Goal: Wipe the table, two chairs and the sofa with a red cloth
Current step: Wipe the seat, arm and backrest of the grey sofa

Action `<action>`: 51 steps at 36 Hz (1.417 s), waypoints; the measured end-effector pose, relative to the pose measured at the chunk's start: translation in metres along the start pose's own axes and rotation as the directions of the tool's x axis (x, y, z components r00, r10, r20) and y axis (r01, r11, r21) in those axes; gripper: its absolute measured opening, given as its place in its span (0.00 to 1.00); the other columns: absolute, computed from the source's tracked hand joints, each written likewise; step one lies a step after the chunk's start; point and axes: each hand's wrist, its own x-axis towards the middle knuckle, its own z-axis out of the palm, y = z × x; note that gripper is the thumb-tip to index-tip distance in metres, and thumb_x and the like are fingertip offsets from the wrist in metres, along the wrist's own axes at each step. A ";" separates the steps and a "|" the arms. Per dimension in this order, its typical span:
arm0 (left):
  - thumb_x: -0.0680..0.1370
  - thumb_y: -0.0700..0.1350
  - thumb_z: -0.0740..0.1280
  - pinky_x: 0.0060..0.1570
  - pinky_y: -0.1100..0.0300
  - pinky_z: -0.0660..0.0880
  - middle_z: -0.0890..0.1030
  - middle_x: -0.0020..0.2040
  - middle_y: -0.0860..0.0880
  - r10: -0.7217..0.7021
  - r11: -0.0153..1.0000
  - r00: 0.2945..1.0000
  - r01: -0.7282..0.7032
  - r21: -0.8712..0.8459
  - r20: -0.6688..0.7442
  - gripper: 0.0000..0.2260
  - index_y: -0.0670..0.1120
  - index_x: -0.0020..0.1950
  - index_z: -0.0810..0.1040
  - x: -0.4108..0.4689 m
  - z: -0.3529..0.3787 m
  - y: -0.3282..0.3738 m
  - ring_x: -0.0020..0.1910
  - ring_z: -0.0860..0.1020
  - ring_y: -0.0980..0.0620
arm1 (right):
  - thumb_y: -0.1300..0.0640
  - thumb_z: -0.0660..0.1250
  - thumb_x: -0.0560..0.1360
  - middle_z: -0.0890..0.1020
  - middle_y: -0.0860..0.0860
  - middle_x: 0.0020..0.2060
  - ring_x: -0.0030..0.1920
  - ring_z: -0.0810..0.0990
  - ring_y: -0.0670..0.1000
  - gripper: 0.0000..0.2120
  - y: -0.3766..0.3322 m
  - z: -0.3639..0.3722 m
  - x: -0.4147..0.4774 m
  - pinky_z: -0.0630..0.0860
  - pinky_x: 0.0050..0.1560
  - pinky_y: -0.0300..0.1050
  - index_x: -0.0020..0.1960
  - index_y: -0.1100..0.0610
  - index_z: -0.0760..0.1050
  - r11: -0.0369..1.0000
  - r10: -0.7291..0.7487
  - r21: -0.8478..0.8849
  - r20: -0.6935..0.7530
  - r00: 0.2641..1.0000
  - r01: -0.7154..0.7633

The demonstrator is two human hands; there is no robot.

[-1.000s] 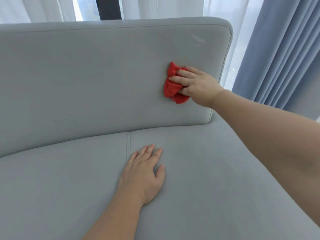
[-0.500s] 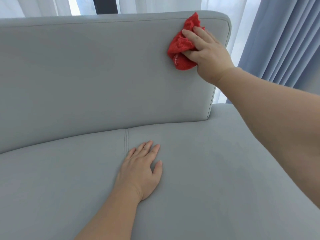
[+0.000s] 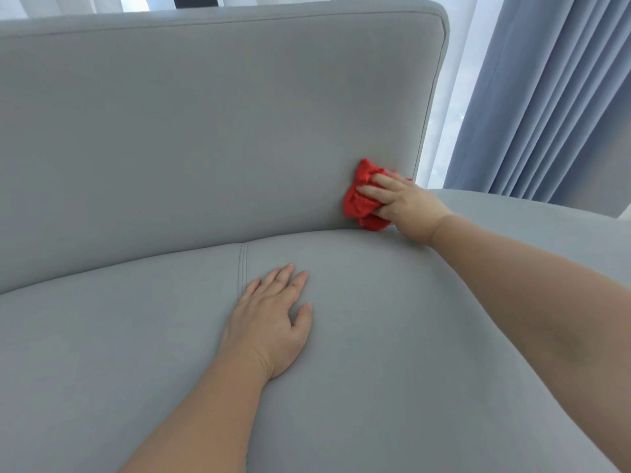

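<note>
Head view, looking down on a grey sofa (image 3: 205,131). The right hand (image 3: 408,208) is gripping a bunched red cloth (image 3: 362,203), its fingers (image 3: 374,191) curling over the wad, and is pressing it against the backrest (image 3: 307,97) near that cushion's lower right corner. The cloth's bottom edge is sitting just above the crease where backrest and seat (image 3: 392,336) meet; whether it is touching the seat cannot be told. The right forearm is reaching in from the right edge of the frame, passing over the seat. The left hand (image 3: 271,324) is lying palm down on the seat, well apart from the cloth, with its fingers straight and close together, the thumb spread to the side, and nothing in its hold. Its little-finger side is lying just beside a stitched seam (image 3: 243,268) that is running from the backrest crease toward the viewer. Behind the sofa, white sheers (image 3: 450,97) are letting daylight through, and a blue curtain (image 3: 546,97) is hanging in folds at the right.
</note>
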 end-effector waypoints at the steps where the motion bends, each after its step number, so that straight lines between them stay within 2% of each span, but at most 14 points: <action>1: 0.68 0.63 0.34 0.72 0.62 0.40 0.51 0.78 0.57 0.001 1.000 1.000 -0.001 0.004 0.000 0.38 0.57 0.78 0.52 0.000 0.000 0.000 0.76 0.48 0.60 | 0.59 0.54 0.70 0.81 0.57 0.59 0.59 0.78 0.65 0.19 -0.001 0.004 -0.004 0.67 0.62 0.68 0.37 0.58 0.83 0.999 -0.034 -0.006 0.049 0.998 0.034; 4: 0.68 0.63 0.34 0.72 0.62 0.41 0.52 0.78 0.57 0.000 1.000 1.000 0.000 0.005 -0.003 0.38 0.57 0.78 0.53 0.001 0.000 0.000 0.76 0.48 0.59 | 0.59 0.54 0.71 0.81 0.54 0.58 0.59 0.78 0.62 0.19 0.003 0.006 -0.008 0.69 0.65 0.61 0.37 0.57 0.84 0.997 -0.079 -0.018 0.091 0.993 0.081; 7: 0.68 0.63 0.34 0.72 0.62 0.41 0.51 0.78 0.57 0.003 1.000 1.000 -0.003 0.005 -0.006 0.38 0.57 0.78 0.53 0.000 0.000 0.001 0.76 0.48 0.60 | 0.65 0.70 0.68 0.82 0.54 0.57 0.58 0.80 0.60 0.06 0.013 -0.001 -0.004 0.74 0.62 0.57 0.38 0.56 0.84 0.987 -0.153 -0.051 0.035 0.988 0.155; 11: 0.68 0.62 0.34 0.72 0.63 0.41 0.51 0.78 0.58 0.002 1.000 1.000 -0.002 -0.005 -0.012 0.38 0.58 0.77 0.53 0.000 0.001 0.001 0.76 0.48 0.60 | 0.66 0.79 0.60 0.82 0.54 0.57 0.58 0.80 0.60 0.08 0.034 -0.011 -0.007 0.72 0.63 0.60 0.35 0.56 0.84 0.974 -0.218 -0.058 0.058 0.974 0.221; 15: 0.68 0.63 0.34 0.72 0.63 0.40 0.51 0.78 0.58 0.001 1.000 1.000 -0.001 -0.012 -0.007 0.38 0.58 0.77 0.52 0.000 0.001 0.000 0.76 0.48 0.61 | 0.65 0.71 0.68 0.82 0.56 0.57 0.58 0.80 0.61 0.05 0.059 -0.033 -0.012 0.67 0.68 0.58 0.34 0.58 0.81 0.968 -0.237 -0.090 -0.036 0.971 0.233; 19: 0.68 0.63 0.34 0.72 0.63 0.40 0.51 0.78 0.58 -0.005 1.000 1.000 0.004 -0.016 -0.012 0.38 0.58 0.77 0.52 0.000 0.002 0.001 0.76 0.48 0.61 | 0.63 0.54 0.75 0.81 0.56 0.58 0.58 0.78 0.62 0.18 0.089 -0.064 -0.009 0.66 0.65 0.59 0.35 0.59 0.80 0.977 -0.163 -0.159 -0.133 0.978 0.141; 25: 0.67 0.63 0.33 0.71 0.63 0.40 0.51 0.78 0.58 -0.004 1.000 1.000 0.004 -0.004 -0.011 0.39 0.58 0.77 0.52 0.001 0.002 0.001 0.76 0.48 0.60 | 0.68 0.62 0.71 0.80 0.59 0.59 0.60 0.75 0.66 0.11 0.102 -0.100 0.002 0.70 0.62 0.62 0.44 0.63 0.83 0.984 0.120 -0.105 -0.215 0.969 -0.145; 28: 0.66 0.63 0.33 0.71 0.63 0.41 0.53 0.78 0.57 0.000 1.000 1.000 -0.001 -0.008 -0.024 0.40 0.57 0.77 0.53 0.003 0.004 0.000 0.76 0.49 0.59 | 0.66 0.58 0.72 0.80 0.60 0.59 0.57 0.76 0.66 0.15 0.084 -0.102 0.004 0.75 0.56 0.61 0.46 0.62 0.84 0.968 0.249 0.038 -0.229 0.941 -0.247; 31: 0.66 0.63 0.33 0.72 0.62 0.42 0.53 0.78 0.57 0.009 1.000 1.000 -0.008 0.005 -0.025 0.40 0.57 0.77 0.53 0.003 0.006 -0.002 0.76 0.49 0.59 | 0.69 0.61 0.71 0.77 0.57 0.62 0.61 0.73 0.63 0.19 0.059 -0.102 0.001 0.74 0.58 0.57 0.55 0.57 0.82 0.888 0.430 0.239 -0.124 0.894 -0.394; 35: 0.73 0.60 0.41 0.74 0.60 0.44 0.53 0.78 0.56 0.010 1.000 1.000 -0.010 -0.013 -0.015 0.32 0.56 0.78 0.53 0.004 0.006 -0.001 0.76 0.50 0.58 | 0.64 0.58 0.70 0.78 0.53 0.60 0.60 0.74 0.59 0.21 0.026 -0.110 -0.009 0.72 0.58 0.49 0.57 0.54 0.82 0.810 0.504 0.364 -0.034 0.863 -0.459; 39: 0.81 0.56 0.49 0.74 0.57 0.46 0.54 0.78 0.54 0.008 1.000 1.000 -0.008 -0.011 0.002 0.24 0.55 0.78 0.54 0.005 0.005 -0.002 0.76 0.51 0.56 | 0.73 0.59 0.71 0.77 0.49 0.61 0.55 0.76 0.56 0.25 -0.008 -0.129 -0.027 0.72 0.57 0.45 0.60 0.55 0.81 0.703 0.586 0.477 0.030 0.809 -0.527; 43: 0.81 0.55 0.51 0.74 0.57 0.47 0.54 0.78 0.54 0.001 1.000 1.000 -0.001 -0.015 0.018 0.24 0.54 0.78 0.55 0.005 0.003 0.000 0.76 0.51 0.56 | 0.75 0.57 0.70 0.73 0.51 0.61 0.33 0.81 0.56 0.25 -0.044 -0.158 -0.049 0.81 0.37 0.48 0.57 0.56 0.82 0.430 0.697 0.687 0.160 0.699 -0.586; 48: 0.81 0.56 0.50 0.73 0.58 0.49 0.54 0.78 0.54 -0.008 0.999 1.000 0.007 0.040 0.024 0.24 0.55 0.78 0.54 0.001 -0.003 0.006 0.76 0.53 0.55 | 0.75 0.55 0.72 0.76 0.69 0.40 0.25 0.77 0.56 0.18 -0.084 -0.205 -0.086 0.75 0.28 0.43 0.45 0.61 0.81 0.100 0.696 0.839 0.326 0.640 -0.535; 51: 0.81 0.56 0.49 0.72 0.56 0.53 0.56 0.78 0.51 -0.053 0.985 0.997 0.043 0.164 0.057 0.24 0.53 0.78 0.55 -0.003 -0.008 0.011 0.76 0.56 0.54 | 0.76 0.54 0.70 0.77 0.72 0.38 0.25 0.74 0.56 0.16 -0.101 -0.235 -0.113 0.74 0.28 0.46 0.45 0.67 0.79 -0.018 0.687 0.869 0.370 0.625 -0.495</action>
